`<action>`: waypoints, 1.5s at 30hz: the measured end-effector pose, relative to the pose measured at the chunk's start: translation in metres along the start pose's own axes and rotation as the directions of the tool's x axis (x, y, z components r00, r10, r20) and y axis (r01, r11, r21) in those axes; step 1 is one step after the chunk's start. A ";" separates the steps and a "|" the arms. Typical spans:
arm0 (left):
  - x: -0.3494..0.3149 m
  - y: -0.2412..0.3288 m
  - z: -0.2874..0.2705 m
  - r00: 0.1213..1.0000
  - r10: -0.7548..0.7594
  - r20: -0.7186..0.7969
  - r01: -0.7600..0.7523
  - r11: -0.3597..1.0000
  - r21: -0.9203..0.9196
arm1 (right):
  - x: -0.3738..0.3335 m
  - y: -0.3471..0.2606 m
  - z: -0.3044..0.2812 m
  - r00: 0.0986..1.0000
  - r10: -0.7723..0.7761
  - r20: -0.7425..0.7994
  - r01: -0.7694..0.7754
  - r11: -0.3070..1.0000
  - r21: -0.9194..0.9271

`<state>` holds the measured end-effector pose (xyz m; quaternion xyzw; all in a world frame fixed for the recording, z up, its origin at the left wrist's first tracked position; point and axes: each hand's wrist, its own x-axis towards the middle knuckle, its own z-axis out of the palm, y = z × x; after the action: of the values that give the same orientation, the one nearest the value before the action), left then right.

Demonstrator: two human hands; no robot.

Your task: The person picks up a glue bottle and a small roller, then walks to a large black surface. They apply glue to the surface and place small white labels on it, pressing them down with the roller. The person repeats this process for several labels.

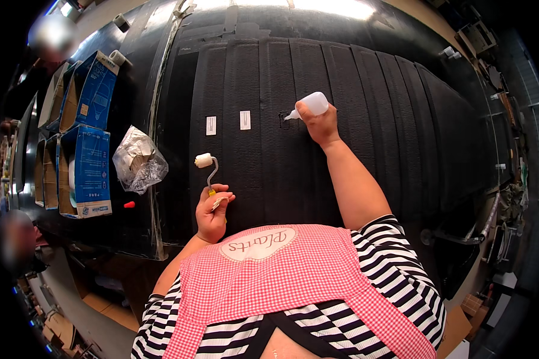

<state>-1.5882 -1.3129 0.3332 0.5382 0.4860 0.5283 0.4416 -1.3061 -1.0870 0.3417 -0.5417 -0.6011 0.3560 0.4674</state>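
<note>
My right hand [322, 125] is wrapped round a white squeeze bottle [315, 103], tipped so its nozzle points left and down. The nozzle tip is at a small dark outline [283, 119] on the black ribbed sheet [365, 125]. Closer to my body, my left hand [211, 220] grips a small roller [204, 160] with a white sleeve, a bent metal rod and a yellow part near my fingers. Small pale pieces [220, 202] also lie against those fingers; their kind is unclear. Left of the bottle, two white rectangular labels [211, 125] [245, 120] lie on the sheet's panels.
Blue cardboard boxes [90, 155], open at the side, stand at the left of the black table. Beside them lie a crumpled clear plastic bag [139, 160] and a small red cap [130, 204]. Rolls of tape [120, 58] sit farther back. Other people are at the far left.
</note>
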 end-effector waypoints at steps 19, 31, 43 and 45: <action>-0.003 0.002 0.000 0.999 0.034 -0.024 -0.035 0.999 -0.026 | -0.024 -0.041 0.006 0.929 0.334 0.162 -0.365 0.740 0.566; -0.022 0.026 -0.017 0.982 0.059 -0.178 -0.068 0.997 -0.046 | -0.100 -0.055 0.134 0.448 0.064 0.892 -0.808 -0.397 0.434; -0.008 0.046 -0.013 0.980 -0.131 -0.152 0.072 0.937 -0.342 | -0.117 -0.069 0.115 0.452 0.030 0.891 -0.852 -0.279 0.442; -0.001 0.052 -0.010 0.942 -0.309 -0.129 0.211 0.846 -0.489 | -0.125 -0.083 0.099 0.508 0.060 0.859 -0.861 -0.003 0.509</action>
<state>-1.5952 -1.3217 0.3855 0.2876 0.4551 0.6169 0.5741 -1.4294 -1.2158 0.3661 -0.1594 -0.1145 0.9373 0.2881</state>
